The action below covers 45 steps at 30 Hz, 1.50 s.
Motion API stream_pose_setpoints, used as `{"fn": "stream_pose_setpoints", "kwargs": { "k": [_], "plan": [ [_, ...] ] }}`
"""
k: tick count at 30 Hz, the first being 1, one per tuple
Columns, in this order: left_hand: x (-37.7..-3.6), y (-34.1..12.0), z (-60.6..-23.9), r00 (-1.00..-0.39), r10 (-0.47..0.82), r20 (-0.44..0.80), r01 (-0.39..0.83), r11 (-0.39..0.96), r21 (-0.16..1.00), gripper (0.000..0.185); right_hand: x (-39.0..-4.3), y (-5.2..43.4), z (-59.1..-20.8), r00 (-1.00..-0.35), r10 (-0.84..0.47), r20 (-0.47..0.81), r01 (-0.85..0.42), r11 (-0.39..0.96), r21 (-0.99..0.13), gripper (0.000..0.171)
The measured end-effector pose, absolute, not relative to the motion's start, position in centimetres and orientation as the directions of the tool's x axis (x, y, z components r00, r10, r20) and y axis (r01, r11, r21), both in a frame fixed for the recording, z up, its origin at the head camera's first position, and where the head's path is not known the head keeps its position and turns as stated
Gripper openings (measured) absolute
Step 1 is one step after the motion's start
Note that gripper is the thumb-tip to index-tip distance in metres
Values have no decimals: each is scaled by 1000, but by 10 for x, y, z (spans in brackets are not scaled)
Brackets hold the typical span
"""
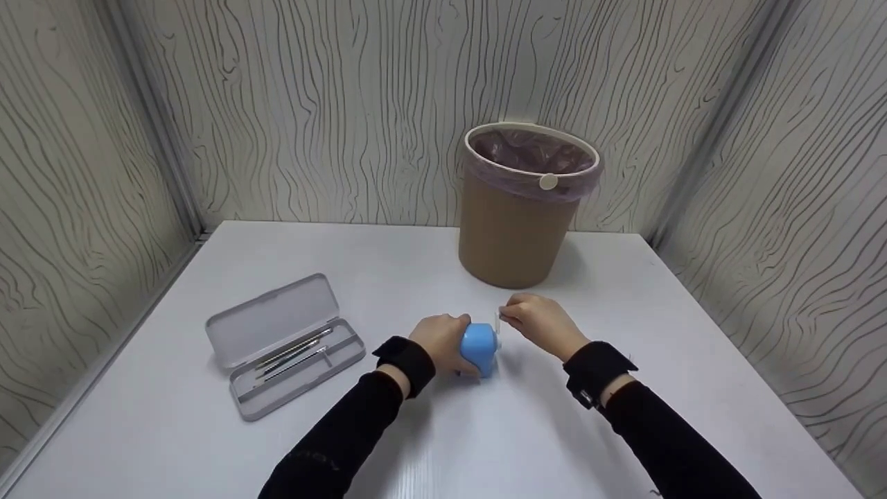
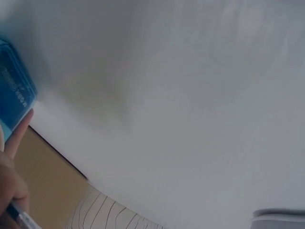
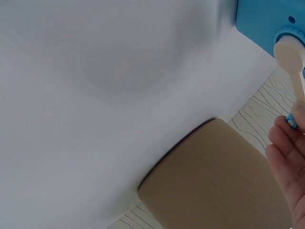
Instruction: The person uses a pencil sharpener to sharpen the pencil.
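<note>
The left hand [image 1: 442, 341] grips the sharpener [image 1: 478, 339] and the right hand [image 1: 544, 322] pinches the crank [image 3: 289, 55], so turning could twist the sharpener if the left hold is weak.

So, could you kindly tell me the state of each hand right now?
Left hand: closed, holding the blue sharpener.
Right hand: closed, pinching the crank handle.

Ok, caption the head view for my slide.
Left hand gripping a blue sharpener, right hand holding its crank; open pencil case to the left, bin behind.
</note>
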<state>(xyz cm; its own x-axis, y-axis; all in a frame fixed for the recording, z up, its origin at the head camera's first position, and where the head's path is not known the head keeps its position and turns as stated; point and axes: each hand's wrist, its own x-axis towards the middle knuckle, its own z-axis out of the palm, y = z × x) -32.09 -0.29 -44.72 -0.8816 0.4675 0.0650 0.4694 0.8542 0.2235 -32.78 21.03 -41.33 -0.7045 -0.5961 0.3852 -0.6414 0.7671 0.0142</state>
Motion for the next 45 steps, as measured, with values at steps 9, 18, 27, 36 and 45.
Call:
{"fn": "stream_pose_setpoints", "kwargs": {
  "k": [9,18,27,36,45],
  "plan": [
    [-317,-3,-450,-877,476,70,478,846,234,77,-334,203,-440,-780,-589,211,-601,799,11,11],
    [-318,-5,-445,-886,457,74,460,850,259,77,-328,204,-453,-759,-624,186,-636,772,-5,5],
    [-317,-4,-445,-884,462,73,465,850,245,74,-309,212,-460,-708,-681,188,-700,711,-61,10],
    [-316,-5,-447,-888,449,98,459,858,228,74,-294,217,-458,-672,-711,210,-736,672,-81,16],
    [-315,-4,-445,-902,428,52,427,869,250,77,-281,222,-451,-651,-720,240,-758,636,-147,14]
  ]
}}
